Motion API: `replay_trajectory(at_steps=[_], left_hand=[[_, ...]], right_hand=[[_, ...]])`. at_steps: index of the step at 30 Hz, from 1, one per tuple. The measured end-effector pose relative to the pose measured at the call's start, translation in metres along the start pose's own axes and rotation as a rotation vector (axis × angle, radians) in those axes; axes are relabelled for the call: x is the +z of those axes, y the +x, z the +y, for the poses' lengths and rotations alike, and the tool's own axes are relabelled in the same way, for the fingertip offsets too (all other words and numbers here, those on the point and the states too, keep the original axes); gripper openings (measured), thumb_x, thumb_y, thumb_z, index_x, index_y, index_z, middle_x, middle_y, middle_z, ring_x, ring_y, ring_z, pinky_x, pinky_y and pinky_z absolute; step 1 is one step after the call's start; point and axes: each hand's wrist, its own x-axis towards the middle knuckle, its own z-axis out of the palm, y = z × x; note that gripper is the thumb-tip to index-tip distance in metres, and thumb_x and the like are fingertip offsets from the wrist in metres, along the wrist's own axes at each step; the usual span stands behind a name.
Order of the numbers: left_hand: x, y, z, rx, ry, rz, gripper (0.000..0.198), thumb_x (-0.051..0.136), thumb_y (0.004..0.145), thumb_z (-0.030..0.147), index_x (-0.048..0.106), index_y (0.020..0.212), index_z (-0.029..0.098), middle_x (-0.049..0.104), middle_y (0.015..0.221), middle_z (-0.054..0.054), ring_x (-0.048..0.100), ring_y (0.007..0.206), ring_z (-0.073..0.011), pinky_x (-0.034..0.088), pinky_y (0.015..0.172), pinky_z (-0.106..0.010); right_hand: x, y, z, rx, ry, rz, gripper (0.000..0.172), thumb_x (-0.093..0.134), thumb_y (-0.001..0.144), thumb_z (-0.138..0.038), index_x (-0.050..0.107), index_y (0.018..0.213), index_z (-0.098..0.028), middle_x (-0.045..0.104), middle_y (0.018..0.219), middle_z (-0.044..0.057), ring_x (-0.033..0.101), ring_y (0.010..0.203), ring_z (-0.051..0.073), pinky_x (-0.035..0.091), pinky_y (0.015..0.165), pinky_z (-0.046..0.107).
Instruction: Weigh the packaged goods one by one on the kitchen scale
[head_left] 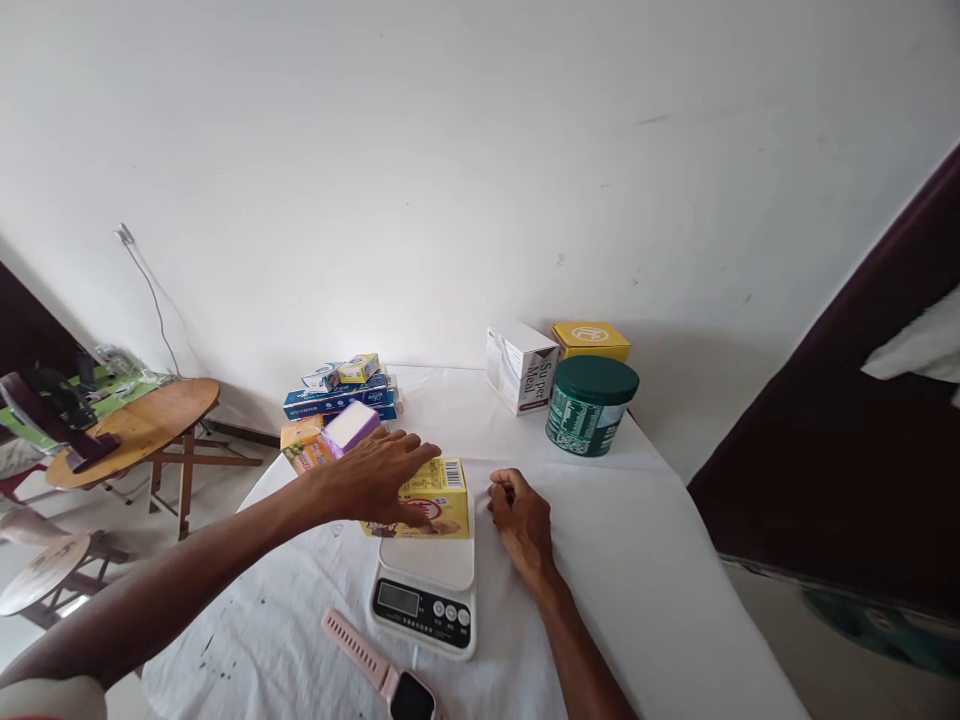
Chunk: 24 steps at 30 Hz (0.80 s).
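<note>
My left hand (382,472) grips a yellow box (455,510) from its left, the thumb across the printed front and the fingers over the top. The box is over the back of the white plate of a kitchen scale (427,600); whether it bears its full weight there I cannot tell. The scale's display looks blank. My right hand (523,520) is on the white cloth to the right of the scale, its fingers curled in with nothing visible in them. A pink-strapped smartwatch (409,695) lies in front of the scale.
Behind my left hand are a purple-and-white box (352,428), an orange box (304,445) and stacked blue boxes (341,402). At the back right stand a green lidded tub (592,410), a white box (517,365) and a yellow carton (592,340), near the wall.
</note>
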Motion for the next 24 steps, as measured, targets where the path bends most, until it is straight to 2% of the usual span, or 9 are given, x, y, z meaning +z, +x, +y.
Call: replay_trajectory(at_steps=[2, 4, 7, 10, 14, 17, 20, 24], left_hand=[[0.005, -0.009, -0.004, -0.04, -0.036, 0.031, 0.075, 0.079, 0.079, 0.051, 0.047, 0.14, 0.02, 0.061, 0.125, -0.012, 0.059, 0.114, -0.0315, 0.043, 0.096, -0.043], [0.01, -0.018, -0.009, -0.083, -0.063, 0.064, 0.08, 0.081, 0.076, 0.05, 0.045, 0.141, 0.021, 0.06, 0.128, -0.012, 0.058, 0.116, -0.0323, 0.044, 0.098, -0.044], [0.019, -0.028, -0.014, -0.129, -0.103, 0.1, 0.057, 0.073, 0.085, 0.047, 0.05, 0.131, 0.023, 0.062, 0.122, -0.01, 0.061, 0.109, -0.0292, 0.046, 0.095, -0.042], [0.025, -0.042, -0.015, -0.185, -0.146, 0.131, 0.031, 0.061, 0.094, 0.045, 0.056, 0.115, 0.022, 0.065, 0.108, -0.008, 0.064, 0.098, -0.0257, 0.048, 0.084, -0.038], [0.031, -0.081, -0.022, -0.298, -0.201, 0.226, 0.032, 0.057, 0.097, 0.048, 0.055, 0.117, 0.023, 0.065, 0.113, -0.008, 0.064, 0.101, -0.0252, 0.049, 0.084, -0.036], [0.038, -0.12, -0.041, -0.411, -0.21, 0.292, 0.034, 0.054, 0.098, 0.047, 0.052, 0.125, 0.026, 0.064, 0.122, -0.008, 0.063, 0.106, -0.0252, 0.049, 0.089, -0.037], [0.05, -0.152, -0.07, -0.511, -0.193, 0.317, 0.037, 0.055, 0.097, 0.046, 0.052, 0.128, 0.026, 0.064, 0.124, -0.009, 0.063, 0.11, -0.027, 0.049, 0.095, -0.038], [0.065, -0.166, -0.106, -0.571, -0.168, 0.316, 0.031, 0.055, 0.094, 0.041, 0.057, 0.121, 0.025, 0.066, 0.115, -0.008, 0.063, 0.106, -0.0268, 0.049, 0.093, -0.039]], right_hand=[[0.001, 0.0, 0.001, 0.004, 0.001, -0.002, 0.037, 0.041, 0.079, -0.043, 0.065, 0.092, -0.019, 0.074, 0.084, 0.01, 0.069, 0.078, 0.025, 0.05, 0.075, 0.035], [0.001, 0.001, 0.002, 0.011, 0.003, -0.002, 0.038, 0.041, 0.079, -0.044, 0.066, 0.093, -0.019, 0.075, 0.084, 0.01, 0.069, 0.078, 0.025, 0.051, 0.074, 0.035], [0.001, 0.0, 0.002, 0.023, 0.006, -0.005, 0.039, 0.042, 0.079, -0.044, 0.067, 0.095, -0.019, 0.075, 0.086, 0.01, 0.069, 0.077, 0.025, 0.051, 0.073, 0.035], [-0.001, 0.0, 0.001, 0.033, 0.008, -0.016, 0.039, 0.044, 0.078, -0.045, 0.067, 0.096, -0.019, 0.075, 0.085, 0.01, 0.069, 0.075, 0.025, 0.051, 0.071, 0.034], [-0.003, -0.001, 0.0, 0.045, 0.004, -0.032, 0.037, 0.047, 0.077, -0.045, 0.066, 0.095, -0.02, 0.074, 0.082, 0.008, 0.069, 0.07, 0.024, 0.051, 0.071, 0.035], [-0.003, -0.001, 0.001, 0.064, 0.016, -0.032, 0.036, 0.048, 0.076, -0.046, 0.066, 0.094, -0.02, 0.074, 0.08, 0.007, 0.068, 0.068, 0.024, 0.051, 0.069, 0.034], [-0.002, -0.002, 0.001, 0.076, 0.038, -0.03, 0.035, 0.05, 0.076, -0.046, 0.065, 0.094, -0.021, 0.073, 0.078, 0.007, 0.067, 0.065, 0.023, 0.052, 0.067, 0.034], [-0.003, -0.002, -0.002, 0.076, 0.014, -0.042, 0.032, 0.05, 0.076, -0.046, 0.064, 0.092, -0.021, 0.073, 0.076, 0.006, 0.067, 0.063, 0.023, 0.052, 0.068, 0.035]])
